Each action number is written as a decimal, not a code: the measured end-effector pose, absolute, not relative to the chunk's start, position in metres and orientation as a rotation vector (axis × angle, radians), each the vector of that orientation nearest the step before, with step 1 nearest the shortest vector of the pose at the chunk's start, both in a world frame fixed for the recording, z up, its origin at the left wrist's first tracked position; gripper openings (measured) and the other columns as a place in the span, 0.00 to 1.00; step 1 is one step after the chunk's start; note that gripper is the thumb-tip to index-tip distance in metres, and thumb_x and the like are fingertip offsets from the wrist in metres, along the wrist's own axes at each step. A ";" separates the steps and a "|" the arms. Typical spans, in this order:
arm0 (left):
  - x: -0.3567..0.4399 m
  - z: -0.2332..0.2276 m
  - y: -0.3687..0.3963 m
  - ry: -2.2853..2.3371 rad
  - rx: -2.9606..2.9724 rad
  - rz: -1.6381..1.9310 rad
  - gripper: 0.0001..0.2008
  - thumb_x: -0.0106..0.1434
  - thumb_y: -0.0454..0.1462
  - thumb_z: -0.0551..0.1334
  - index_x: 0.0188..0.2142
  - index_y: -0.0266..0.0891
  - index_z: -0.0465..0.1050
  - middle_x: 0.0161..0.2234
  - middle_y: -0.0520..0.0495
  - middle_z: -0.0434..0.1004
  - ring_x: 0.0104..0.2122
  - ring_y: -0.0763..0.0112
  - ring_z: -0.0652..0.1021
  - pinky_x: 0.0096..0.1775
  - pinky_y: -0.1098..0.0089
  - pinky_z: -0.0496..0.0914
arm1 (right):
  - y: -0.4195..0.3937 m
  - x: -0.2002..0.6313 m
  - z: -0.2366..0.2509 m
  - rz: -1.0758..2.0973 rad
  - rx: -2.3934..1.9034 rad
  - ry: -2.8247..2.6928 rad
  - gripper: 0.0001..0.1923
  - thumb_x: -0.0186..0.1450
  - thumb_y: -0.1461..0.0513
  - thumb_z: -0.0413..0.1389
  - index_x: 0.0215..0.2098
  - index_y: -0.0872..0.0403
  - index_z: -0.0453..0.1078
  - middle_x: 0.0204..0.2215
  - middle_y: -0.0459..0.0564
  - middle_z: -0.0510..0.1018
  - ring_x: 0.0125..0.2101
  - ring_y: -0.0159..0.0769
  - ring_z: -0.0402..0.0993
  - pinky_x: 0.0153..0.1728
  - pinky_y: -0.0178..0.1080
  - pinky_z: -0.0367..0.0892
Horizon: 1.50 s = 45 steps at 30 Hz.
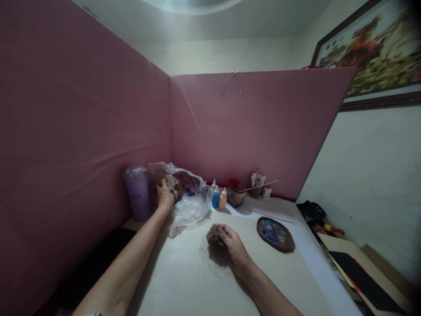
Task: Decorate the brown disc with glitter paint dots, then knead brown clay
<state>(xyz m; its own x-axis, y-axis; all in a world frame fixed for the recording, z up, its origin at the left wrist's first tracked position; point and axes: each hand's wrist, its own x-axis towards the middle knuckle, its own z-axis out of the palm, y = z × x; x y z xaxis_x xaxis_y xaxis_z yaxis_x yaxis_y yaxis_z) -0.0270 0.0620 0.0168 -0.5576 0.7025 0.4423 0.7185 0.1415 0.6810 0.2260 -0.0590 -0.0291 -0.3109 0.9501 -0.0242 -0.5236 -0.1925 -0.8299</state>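
My right hand [232,245] is closed around a rough lump of brown clay [215,235], held just over the pale board [184,281], which has faint brown smears around that spot. At the back left, my left hand [165,196] reaches to a clear plastic bag [189,213]. Its fingers curl over a rounded brownish thing at the bag's opening, partly hidden by the plastic and the hand, so I cannot make out what it is. To the right of my right hand lies a brown oval palette [275,235] with blue and whitish paint on it.
Small paint bottles, one blue [215,198] and one orange [222,199], stand beside the bag. Right of them are a bowl [236,196] with a brush across it and a holder of pens [257,186]. A purple tumbler [137,193] stands left. Pink panels [256,127] wall the back and left.
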 end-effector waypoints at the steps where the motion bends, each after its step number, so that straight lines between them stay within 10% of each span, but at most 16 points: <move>1: -0.026 0.016 0.057 -2.292 -1.558 -1.293 0.30 0.57 0.39 0.62 0.60 0.45 0.61 0.55 0.36 0.64 0.50 0.54 0.71 0.48 0.58 0.66 | -0.059 0.226 -0.029 1.726 -0.675 -0.909 0.22 0.54 0.49 0.65 0.37 0.54 0.69 0.26 0.47 0.75 0.25 0.32 0.71 0.25 0.35 0.68; 5: -0.027 0.018 0.045 -1.879 -1.882 -0.701 0.26 0.66 0.33 0.49 0.62 0.55 0.57 0.63 0.41 0.54 0.59 0.50 0.60 0.55 0.50 0.56 | -0.060 0.226 -0.029 1.713 -0.657 -0.925 0.19 0.56 0.50 0.64 0.36 0.55 0.68 0.27 0.48 0.75 0.27 0.32 0.72 0.28 0.36 0.69; 10: -0.040 0.020 0.043 -1.822 -2.132 -0.273 0.19 0.65 0.32 0.48 0.50 0.39 0.72 0.53 0.35 0.67 0.56 0.55 0.64 0.54 0.58 0.59 | -0.060 0.226 -0.028 1.732 -0.656 -0.923 0.20 0.55 0.50 0.64 0.36 0.54 0.68 0.28 0.47 0.75 0.26 0.32 0.71 0.27 0.35 0.68; 29: -0.053 0.040 0.071 -2.435 -1.852 -0.600 0.17 0.63 0.43 0.54 0.41 0.34 0.76 0.37 0.36 0.79 0.37 0.62 0.79 0.32 0.72 0.67 | -0.059 0.226 -0.033 1.703 -0.614 -0.944 0.17 0.58 0.52 0.63 0.36 0.55 0.69 0.27 0.46 0.73 0.25 0.29 0.68 0.28 0.33 0.67; 39: -0.007 0.016 0.043 -2.263 -1.902 -0.504 0.16 0.63 0.34 0.51 0.43 0.36 0.75 0.48 0.34 0.72 0.50 0.55 0.71 0.49 0.61 0.64 | -0.060 0.226 -0.030 1.714 -0.698 -0.911 0.21 0.54 0.49 0.65 0.37 0.54 0.69 0.28 0.47 0.75 0.26 0.33 0.72 0.27 0.35 0.69; 45: -0.007 0.029 0.032 -2.275 -2.149 -0.270 0.29 0.62 0.56 0.48 0.43 0.39 0.78 0.49 0.34 0.73 0.53 0.43 0.68 0.51 0.53 0.62 | -0.061 0.226 -0.030 1.690 -0.650 -0.966 0.20 0.55 0.49 0.64 0.36 0.54 0.69 0.27 0.48 0.76 0.25 0.31 0.70 0.27 0.35 0.68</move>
<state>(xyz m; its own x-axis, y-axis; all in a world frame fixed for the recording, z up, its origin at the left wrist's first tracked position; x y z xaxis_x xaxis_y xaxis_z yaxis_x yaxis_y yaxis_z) -0.0069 0.0322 0.0294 -0.0641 0.9909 0.1183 0.9910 0.0493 0.1242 0.2258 -0.0607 -0.0295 -0.3162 0.9480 0.0356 -0.5116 -0.1388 -0.8479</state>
